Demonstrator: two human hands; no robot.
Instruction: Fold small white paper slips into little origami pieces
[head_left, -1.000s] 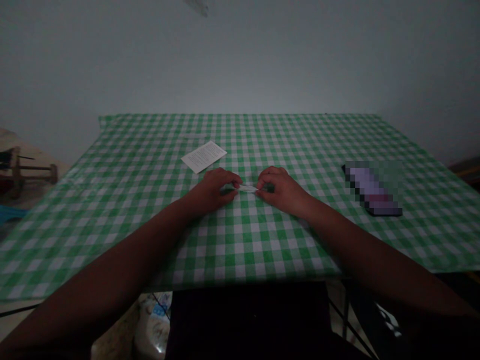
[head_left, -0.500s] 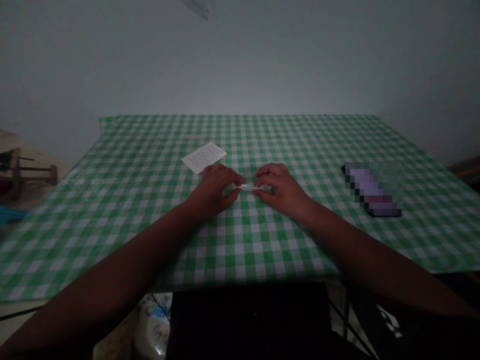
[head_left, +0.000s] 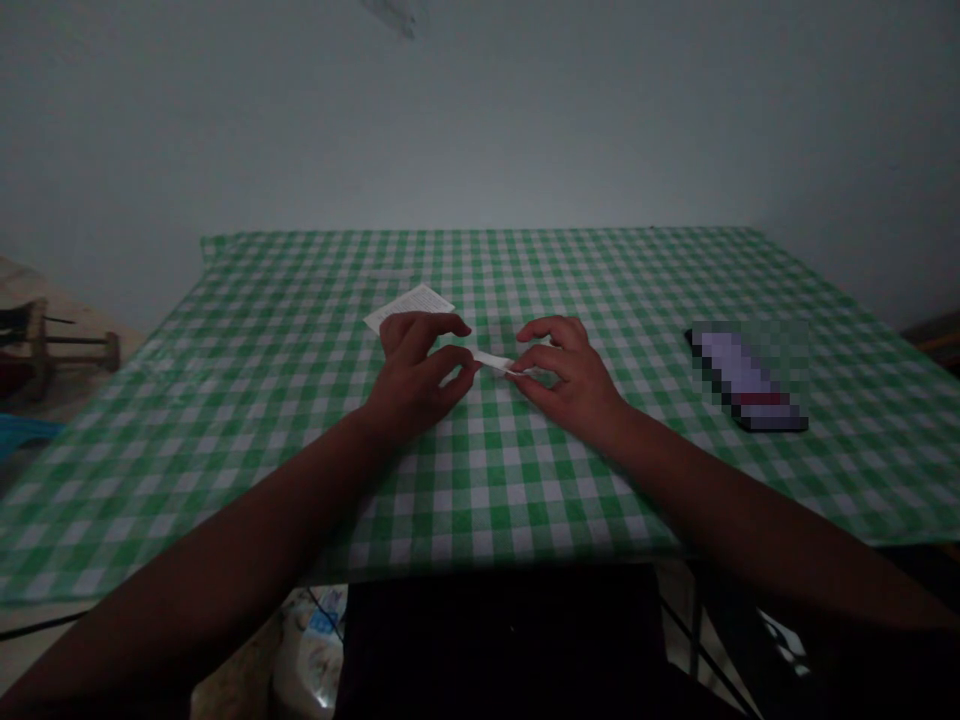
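Observation:
Between my two hands a narrow folded strip of white paper (head_left: 493, 361) is held just over the checked cloth, its left end a little higher than its right. My left hand (head_left: 420, 368) pinches the left end with thumb and index finger, the other fingers raised and curved. The right end is pinched by my right hand (head_left: 568, 368), whose thumb and index finger meet on it while the other fingers lift away. Behind my left hand lies a sheet of printed paper (head_left: 412, 300), partly covered by that hand.
A green and white checked tablecloth (head_left: 495, 480) covers the table. On the right lies a phone (head_left: 746, 385), blurred out by large pixels. A pale wall (head_left: 480, 120) stands behind the table. At the far left is a wooden stool-like frame (head_left: 60, 345) beside something blue (head_left: 26, 435).
The paper strip has tilted, its left end rising, and more of it shows. The outer fingers of both hands have lifted away. My left hand covers more of the printed sheet.

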